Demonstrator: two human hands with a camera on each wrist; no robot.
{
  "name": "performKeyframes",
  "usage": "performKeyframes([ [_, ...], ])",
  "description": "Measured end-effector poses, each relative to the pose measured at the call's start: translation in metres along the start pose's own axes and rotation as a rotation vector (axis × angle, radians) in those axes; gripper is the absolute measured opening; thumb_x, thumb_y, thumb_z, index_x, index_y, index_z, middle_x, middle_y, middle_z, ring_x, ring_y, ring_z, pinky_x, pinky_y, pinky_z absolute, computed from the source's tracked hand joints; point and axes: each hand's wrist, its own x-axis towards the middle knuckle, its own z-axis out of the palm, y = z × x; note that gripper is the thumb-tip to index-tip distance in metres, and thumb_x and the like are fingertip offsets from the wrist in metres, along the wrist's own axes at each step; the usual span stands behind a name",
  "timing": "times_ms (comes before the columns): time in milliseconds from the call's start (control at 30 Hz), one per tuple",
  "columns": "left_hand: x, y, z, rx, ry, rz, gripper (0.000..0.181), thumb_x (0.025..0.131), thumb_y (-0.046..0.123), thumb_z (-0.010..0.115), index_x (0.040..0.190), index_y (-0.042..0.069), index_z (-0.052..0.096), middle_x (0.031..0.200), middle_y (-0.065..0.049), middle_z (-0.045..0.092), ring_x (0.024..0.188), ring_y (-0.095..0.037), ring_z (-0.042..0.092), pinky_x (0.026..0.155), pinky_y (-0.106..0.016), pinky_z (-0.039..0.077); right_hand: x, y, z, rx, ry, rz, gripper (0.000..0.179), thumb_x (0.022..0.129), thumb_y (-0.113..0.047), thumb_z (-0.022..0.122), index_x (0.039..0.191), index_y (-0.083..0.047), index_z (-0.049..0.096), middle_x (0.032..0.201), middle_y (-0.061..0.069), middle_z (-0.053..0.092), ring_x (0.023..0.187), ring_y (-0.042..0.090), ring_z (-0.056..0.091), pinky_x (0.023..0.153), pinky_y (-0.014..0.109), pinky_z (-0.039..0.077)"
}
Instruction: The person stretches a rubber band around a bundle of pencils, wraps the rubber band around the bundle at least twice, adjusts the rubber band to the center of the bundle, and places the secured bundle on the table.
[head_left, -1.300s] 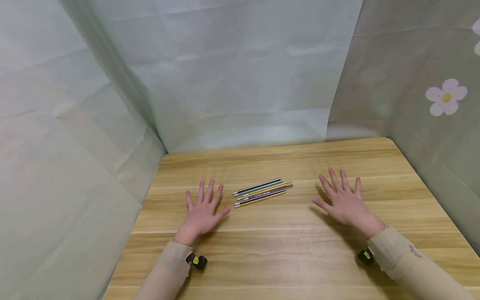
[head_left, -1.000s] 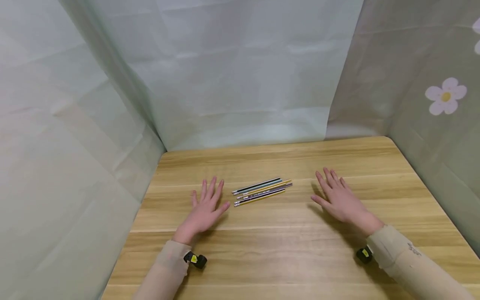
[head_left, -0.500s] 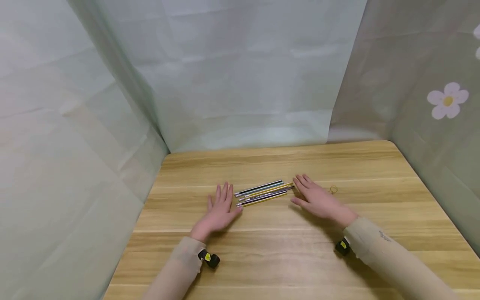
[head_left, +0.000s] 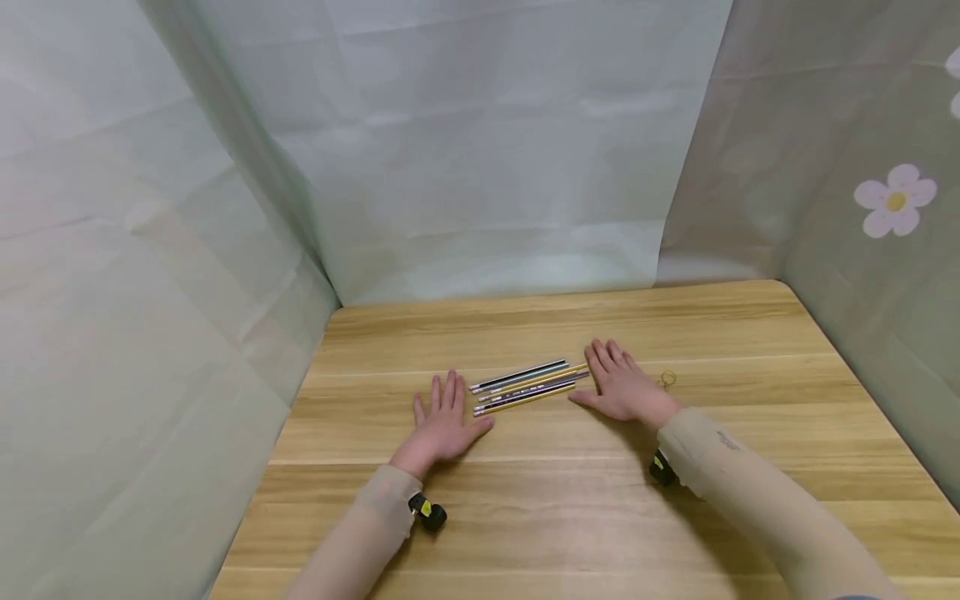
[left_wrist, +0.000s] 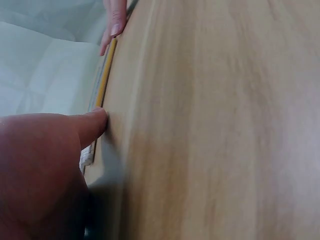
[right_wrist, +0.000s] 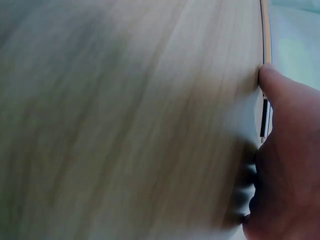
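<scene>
Several pencils [head_left: 525, 400], in black, blue, yellow and purple, lie side by side as a loose bundle in the middle of the table, eraser ends to the left. My left hand [head_left: 441, 429] is beside the eraser ends, fingers straight and thumb spread out along the near side. In the left wrist view its thumb [left_wrist: 92, 125] overlaps a yellow pencil [left_wrist: 106, 75]. At the other end, my right hand [head_left: 618, 390] has its fingers extended past the pencil tips, which it partly covers. Its thumb [right_wrist: 275, 82] lies right at the pencils in the right wrist view.
A thin yellowish loop like a rubber band [head_left: 673, 379] lies on the wooden table [head_left: 525, 517], just right of my right hand. Pale cloth [head_left: 495, 167] hangs behind the table and on both sides, with a flower print [head_left: 896, 202] at right.
My right hand has moved left to the pencils' right end, uncovering the thin loop. My left hand has shifted right to their eraser ends. The pencils lie almost as before.
</scene>
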Motion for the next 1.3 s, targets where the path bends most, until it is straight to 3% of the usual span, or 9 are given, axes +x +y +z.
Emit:
performKeyframes([
  [200, 0.008, -0.001, 0.008, 0.011, -0.023, -0.03, 0.109, 0.1, 0.083, 0.033, 0.169, 0.008, -0.007, 0.175, -0.01, -0.022, 0.157, -0.037, -0.027, 0.117, -0.07, -0.021, 0.008, 0.006, 0.011, 0.007, -0.026, 0.01, 0.108, 0.103, -0.078, 0.041, 0.169, -0.001, 0.003, 0.177, 0.022, -0.005, 0.161, 0.045, -0.008, 0.128, 0.062, 0.004],
  [367, 0.006, 0.008, 0.003, 0.013, -0.015, -0.029, 0.108, 0.103, 0.079, 0.034, 0.169, 0.003, -0.003, 0.176, -0.014, -0.018, 0.159, -0.039, -0.024, 0.118, -0.07, -0.019, 0.009, 0.006, 0.014, 0.023, -0.004, 0.001, 0.11, 0.102, -0.08, 0.039, 0.169, -0.001, 0.003, 0.176, 0.023, -0.005, 0.161, 0.045, -0.009, 0.127, 0.063, 0.004],
  [600, 0.011, 0.019, 0.009, -0.005, 0.004, -0.017, 0.111, 0.102, 0.08, 0.034, 0.168, -0.002, -0.001, 0.176, -0.019, -0.016, 0.16, -0.039, -0.022, 0.118, -0.07, -0.019, 0.007, -0.02, 0.016, 0.026, -0.014, -0.043, 0.113, 0.102, -0.079, 0.04, 0.167, 0.007, 0.006, 0.175, 0.028, -0.003, 0.162, 0.046, -0.006, 0.128, 0.061, 0.005],
  [800, 0.017, 0.021, 0.011, 0.005, -0.008, -0.041, 0.112, 0.102, 0.08, 0.036, 0.168, 0.0, -0.006, 0.175, -0.017, -0.02, 0.159, -0.036, -0.025, 0.118, -0.069, -0.021, 0.011, -0.02, 0.025, 0.011, 0.0, -0.018, 0.114, 0.101, -0.081, 0.039, 0.167, 0.005, 0.002, 0.176, 0.024, -0.006, 0.162, 0.042, -0.008, 0.129, 0.059, 0.005],
  [1033, 0.023, 0.022, 0.009, 0.036, -0.002, -0.036, 0.112, 0.102, 0.08, 0.035, 0.168, -0.001, -0.004, 0.176, -0.017, -0.018, 0.16, -0.037, -0.023, 0.118, -0.07, -0.02, 0.001, -0.025, 0.022, -0.01, 0.004, -0.012, 0.116, 0.1, -0.082, 0.039, 0.167, 0.007, 0.006, 0.175, 0.026, -0.004, 0.162, 0.043, -0.006, 0.129, 0.059, 0.005],
  [1300, 0.027, 0.012, 0.002, 0.069, 0.007, -0.013, 0.113, 0.101, 0.081, 0.036, 0.169, -0.001, -0.003, 0.177, -0.017, -0.016, 0.161, -0.034, -0.02, 0.119, -0.068, -0.019, -0.016, -0.037, 0.034, -0.008, 0.017, -0.013, 0.116, 0.1, -0.083, 0.037, 0.166, 0.008, 0.007, 0.175, 0.027, -0.001, 0.162, 0.044, -0.001, 0.128, 0.06, 0.011],
])
